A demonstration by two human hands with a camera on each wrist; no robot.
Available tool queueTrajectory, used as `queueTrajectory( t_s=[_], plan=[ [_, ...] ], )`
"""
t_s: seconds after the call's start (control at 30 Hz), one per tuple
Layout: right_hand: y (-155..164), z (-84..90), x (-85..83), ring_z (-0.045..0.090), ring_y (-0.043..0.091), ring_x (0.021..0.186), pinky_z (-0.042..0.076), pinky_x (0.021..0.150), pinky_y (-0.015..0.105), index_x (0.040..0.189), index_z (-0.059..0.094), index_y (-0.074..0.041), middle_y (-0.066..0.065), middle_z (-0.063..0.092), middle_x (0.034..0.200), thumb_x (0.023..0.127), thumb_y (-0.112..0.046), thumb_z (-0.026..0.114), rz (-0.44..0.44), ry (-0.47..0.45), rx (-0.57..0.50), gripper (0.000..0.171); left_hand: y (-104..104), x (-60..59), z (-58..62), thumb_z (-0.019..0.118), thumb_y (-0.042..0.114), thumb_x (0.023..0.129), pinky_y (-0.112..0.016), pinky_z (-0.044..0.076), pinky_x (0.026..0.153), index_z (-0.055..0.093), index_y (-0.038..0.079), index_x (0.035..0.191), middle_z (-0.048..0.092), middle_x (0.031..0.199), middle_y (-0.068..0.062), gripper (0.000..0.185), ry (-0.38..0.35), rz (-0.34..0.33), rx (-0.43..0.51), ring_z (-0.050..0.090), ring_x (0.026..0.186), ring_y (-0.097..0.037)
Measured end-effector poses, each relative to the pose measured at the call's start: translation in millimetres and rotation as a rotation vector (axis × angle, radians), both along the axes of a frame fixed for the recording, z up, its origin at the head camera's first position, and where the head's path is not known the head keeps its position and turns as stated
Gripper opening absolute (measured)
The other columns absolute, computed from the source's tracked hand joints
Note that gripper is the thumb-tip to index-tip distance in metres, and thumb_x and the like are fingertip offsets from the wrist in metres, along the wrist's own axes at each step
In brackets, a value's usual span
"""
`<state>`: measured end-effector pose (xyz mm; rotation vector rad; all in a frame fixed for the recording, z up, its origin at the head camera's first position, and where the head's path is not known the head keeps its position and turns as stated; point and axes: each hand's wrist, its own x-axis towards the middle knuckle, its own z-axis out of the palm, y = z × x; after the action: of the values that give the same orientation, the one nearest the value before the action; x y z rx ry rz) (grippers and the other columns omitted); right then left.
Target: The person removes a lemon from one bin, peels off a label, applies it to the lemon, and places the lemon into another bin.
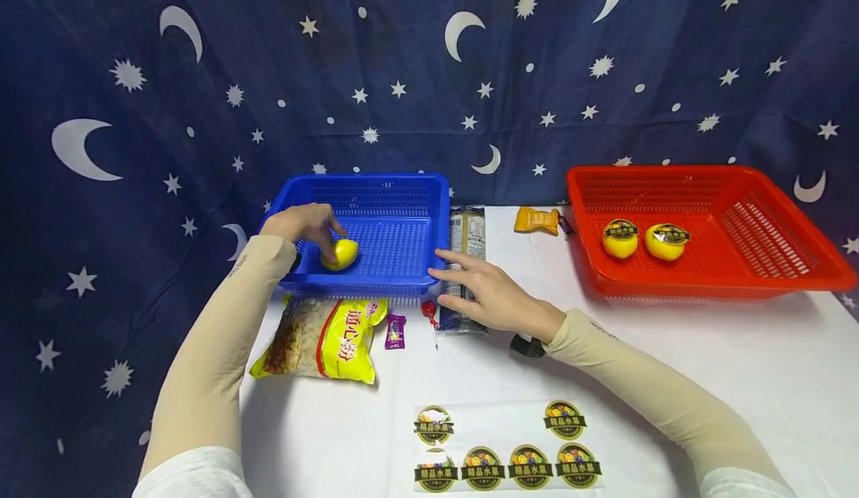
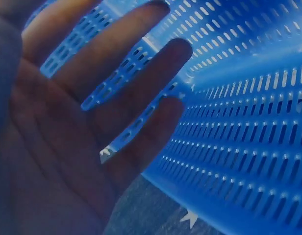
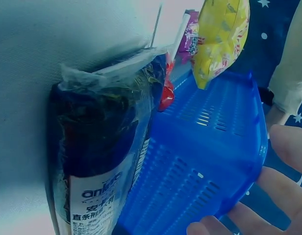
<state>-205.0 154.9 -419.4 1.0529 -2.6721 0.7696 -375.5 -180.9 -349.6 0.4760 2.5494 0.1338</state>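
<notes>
In the head view, my left hand (image 1: 310,228) reaches over the left side of the blue basket (image 1: 396,248), its fingers right at a yellow lemon (image 1: 345,254) on the basket floor. The left wrist view shows the palm and loosely spread fingers (image 2: 146,83) beside the slotted wall; no lemon appears there. My right hand (image 1: 486,293) is stretched over a dark, clear-wrapped package (image 1: 470,241), fingertips at the basket's right rim. From the right wrist, those fingers (image 3: 281,193) lie along the blue rim, and the package (image 3: 99,147) stands beside the basket.
A red basket (image 1: 772,283) at right holds two yellow fruits (image 1: 664,243) with black labels. Before the blue basket lie a yellow snack bag (image 1: 322,340), a purple packet (image 1: 395,332) and a red lollipop (image 1: 429,310). An orange packet (image 1: 535,220) lies between baskets; a label sheet (image 1: 503,423) lies in front.
</notes>
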Motion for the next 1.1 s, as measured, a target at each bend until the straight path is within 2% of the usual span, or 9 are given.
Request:
queueTrajectory(
  t_s=[0.07,0.17,0.47,0.6,0.73,0.83,0.93,1.03,1.1],
  plan=[
    [0.3,-0.2,-0.5,0.045,0.032,0.148,0.042,0.116,0.054,0.142,0.062,-0.014,0.011,0.045,0.161,0.101,-0.038,0.065,-0.001,0.002,-0.005,0.049,3.5,-1.8,-3.3,0.092,0.021,0.077,-0.058,0.040,0.116,0.067,0.011,0.136,0.063,0.141,-0.020,0.065,-0.039,0.017,0.005,0.056,0.135,-0.040],
    [0.2,-1.4,-1.0,0.045,0.032,0.148,0.042,0.116,0.053,0.142,0.062,-0.014,0.010,0.045,0.161,0.100,-0.038,0.065,-0.003,0.001,-0.014,0.048,6.5,-3.5,-8.6,0.092,0.022,0.077,-0.059,0.039,0.117,0.068,0.013,0.135,0.054,0.151,-0.022,0.063,-0.055,0.027,0.008,0.046,0.143,-0.043],
    [0.2,-3.1,-2.1,0.047,0.032,0.147,0.042,0.116,0.053,0.141,0.063,-0.014,0.011,0.046,0.160,0.098,-0.036,0.068,-0.006,-0.005,-0.035,0.048,8.1,-5.3,-13.8,0.089,0.021,0.080,-0.059,0.038,0.117,0.066,0.010,0.136,0.057,0.148,-0.021,0.061,-0.069,0.045,0.074,0.049,0.140,-0.042],
    [1.2,-3.2,-2.7,0.047,0.031,0.147,0.043,0.116,0.051,0.142,0.063,-0.014,0.011,0.046,0.160,0.098,-0.035,0.069,-0.006,-0.007,-0.034,0.048,10.4,-5.1,-8.4,0.089,0.022,0.080,-0.058,0.040,0.116,0.066,0.009,0.137,0.060,0.145,-0.020,0.062,-0.051,0.027,0.109,0.053,0.136,-0.040],
    [2.3,-2.5,-1.7,0.045,0.031,0.148,0.041,0.117,0.053,0.144,0.060,-0.014,0.010,0.044,0.162,0.099,-0.035,0.068,0.002,-0.031,-0.040,0.050,16.5,3.1,10.0,0.089,0.025,0.080,-0.057,0.046,0.111,0.067,0.010,0.136,0.067,0.137,-0.018,0.062,0.026,-0.014,0.154,0.062,0.127,-0.037],
    [6.8,-3.3,0.9,0.046,0.032,0.147,0.042,0.116,0.055,0.146,0.058,-0.013,0.011,0.045,0.161,0.099,-0.033,0.068,-0.003,-0.041,-0.072,0.052,26.1,16.8,28.2,0.089,0.032,0.079,-0.053,0.052,0.101,0.068,0.014,0.135,0.074,0.126,-0.015,0.063,0.145,-0.070,0.175,0.068,0.114,-0.032],
    [16.1,-4.8,5.6,0.052,0.033,0.142,0.044,0.114,0.055,0.145,0.059,-0.011,0.013,0.051,0.155,0.097,-0.029,0.071,-0.025,-0.026,-0.140,0.053,40.9,40.3,41.4,0.089,0.043,0.076,-0.043,0.054,0.082,0.069,0.020,0.135,0.078,0.116,-0.009,0.066,0.306,-0.107,0.188,0.068,0.093,-0.026],
    [29.0,-6.2,12.8,0.057,0.031,0.137,0.047,0.111,0.053,0.141,0.061,-0.010,0.013,0.057,0.148,0.094,-0.025,0.074,-0.059,-0.017,-0.197,0.051,57.4,73.0,45.0,0.089,0.053,0.072,-0.034,0.044,0.060,0.069,0.025,0.134,0.080,0.108,-0.005,0.071,0.450,-0.085,0.232,0.059,0.071,-0.023],
    [37.9,-7.5,19.8,0.059,0.029,0.134,0.050,0.108,0.050,0.140,0.062,-0.009,0.012,0.060,0.145,0.094,-0.023,0.075,-0.076,-0.030,-0.215,0.050,66.7,96.8,40.6,0.088,0.057,0.071,-0.031,0.038,0.053,0.069,0.027,0.134,0.080,0.107,-0.004,0.072,0.516,-0.055,0.287,0.054,0.063,-0.022]
  ],
)
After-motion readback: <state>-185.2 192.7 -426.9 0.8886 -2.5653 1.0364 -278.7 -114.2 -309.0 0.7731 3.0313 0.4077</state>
